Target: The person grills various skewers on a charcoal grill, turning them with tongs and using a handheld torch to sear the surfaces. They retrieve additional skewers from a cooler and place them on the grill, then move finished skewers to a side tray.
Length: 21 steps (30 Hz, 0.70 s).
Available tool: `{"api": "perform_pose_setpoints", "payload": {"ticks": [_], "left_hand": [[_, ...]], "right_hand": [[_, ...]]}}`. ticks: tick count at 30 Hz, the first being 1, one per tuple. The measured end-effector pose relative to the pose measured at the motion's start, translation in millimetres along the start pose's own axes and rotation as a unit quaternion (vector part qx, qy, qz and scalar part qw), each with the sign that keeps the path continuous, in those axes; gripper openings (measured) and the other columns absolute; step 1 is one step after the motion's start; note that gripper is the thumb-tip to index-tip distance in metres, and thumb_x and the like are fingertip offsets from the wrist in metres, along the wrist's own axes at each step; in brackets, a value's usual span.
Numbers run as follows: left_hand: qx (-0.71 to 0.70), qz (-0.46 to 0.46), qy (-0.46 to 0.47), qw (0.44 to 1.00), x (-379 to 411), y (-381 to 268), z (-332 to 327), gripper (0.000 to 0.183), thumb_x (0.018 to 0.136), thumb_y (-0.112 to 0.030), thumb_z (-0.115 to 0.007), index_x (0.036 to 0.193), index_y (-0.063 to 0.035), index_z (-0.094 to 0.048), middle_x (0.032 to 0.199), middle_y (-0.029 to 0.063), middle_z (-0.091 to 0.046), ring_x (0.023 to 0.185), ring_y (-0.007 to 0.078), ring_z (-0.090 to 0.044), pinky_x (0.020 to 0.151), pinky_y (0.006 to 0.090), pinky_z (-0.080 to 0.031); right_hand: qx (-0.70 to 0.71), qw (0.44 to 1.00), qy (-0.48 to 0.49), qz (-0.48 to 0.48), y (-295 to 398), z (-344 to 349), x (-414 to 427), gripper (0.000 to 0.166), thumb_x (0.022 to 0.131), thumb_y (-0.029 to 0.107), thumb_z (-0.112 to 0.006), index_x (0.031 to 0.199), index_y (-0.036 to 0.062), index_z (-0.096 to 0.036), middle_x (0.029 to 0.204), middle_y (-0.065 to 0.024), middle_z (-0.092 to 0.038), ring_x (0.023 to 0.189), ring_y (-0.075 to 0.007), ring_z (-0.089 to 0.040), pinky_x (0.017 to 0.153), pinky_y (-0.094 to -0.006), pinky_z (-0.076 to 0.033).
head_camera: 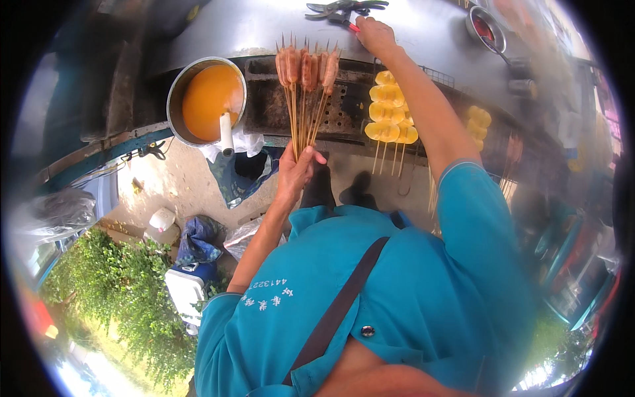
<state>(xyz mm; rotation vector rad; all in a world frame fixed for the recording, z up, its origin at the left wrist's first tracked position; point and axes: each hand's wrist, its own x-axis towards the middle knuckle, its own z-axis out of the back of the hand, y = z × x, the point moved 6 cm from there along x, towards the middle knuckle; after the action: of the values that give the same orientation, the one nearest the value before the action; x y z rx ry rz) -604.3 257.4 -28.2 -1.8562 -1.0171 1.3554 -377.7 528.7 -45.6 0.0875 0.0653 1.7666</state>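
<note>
My left hand (297, 171) grips a bunch of bamboo skewers (303, 124) low on the sticks. Sausage pieces (307, 69) sit near their upper ends, with the pointed tips sticking out beyond the meat. This bunch is held over a dark perforated grill plate (342, 111). Farther off, my right hand (375, 37) has its fingers around the red handle of what look like pruning shears (342, 19). The shears lie on the steel counter (233, 30), overlapping another dark-handled cutting tool (369, 5). How firmly the fingers close is partly hidden.
A metal pot (171, 106) of orange liquid (206, 99) stands left, a white-handled tool (226, 131) in it. Skewered yellow slices (384, 111) rest on the grill under my right arm. A steel bowl (470, 25) with red sauce sits at the right. Bags (198, 238) lie on the ground.
</note>
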Motion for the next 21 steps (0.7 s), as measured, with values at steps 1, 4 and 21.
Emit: {"api": "perform_pose_setpoints", "payload": {"ticks": [1, 4, 21], "left_hand": [[-0.006, 0.008, -0.004, 1.0, -2, 2, 4, 0.022, 0.096, -0.023, -0.043, 0.103, -0.0025, -0.047, 0.073, 0.0098, -0.061, 0.039, 0.0027, -0.031, 0.035, 0.0181, -0.022], [-0.03, 0.025, -0.008, 0.999, -11, 11, 11, 0.021, 0.095, -0.022, -0.045, 0.102, -0.0023, -0.048, 0.074, 0.009, -0.062, 0.039, 0.0034, -0.033, 0.035, 0.0177, -0.026], [-0.008, -0.015, 0.087, 0.996, -33, -8, -52, 0.016, 0.095, -0.016, -0.044, 0.103, -0.0027, -0.047, 0.074, 0.0102, -0.061, 0.038, 0.0031, -0.032, 0.034, 0.0166, -0.023]], "right_hand": [[0.025, 0.999, -0.02, 0.007, 2, 4, 0, 0.023, 0.084, 0.024, -0.054, 0.097, 0.0056, -0.052, 0.091, -0.0162, -0.06, 0.085, -0.0336, -0.059, 0.076, -0.0417, -0.047], [0.123, 0.991, -0.048, 0.016, 2, 53, -18, 0.02, 0.085, 0.023, -0.051, 0.092, 0.0036, -0.048, 0.084, -0.0175, -0.059, 0.077, -0.0351, -0.057, 0.068, -0.042, -0.045], [0.692, 0.624, 0.304, -0.198, -2, 166, -401, 0.045, 0.085, 0.021, -0.058, 0.121, -0.0053, -0.048, 0.112, -0.017, -0.058, 0.102, -0.0253, -0.058, 0.087, -0.0342, -0.046]]}}
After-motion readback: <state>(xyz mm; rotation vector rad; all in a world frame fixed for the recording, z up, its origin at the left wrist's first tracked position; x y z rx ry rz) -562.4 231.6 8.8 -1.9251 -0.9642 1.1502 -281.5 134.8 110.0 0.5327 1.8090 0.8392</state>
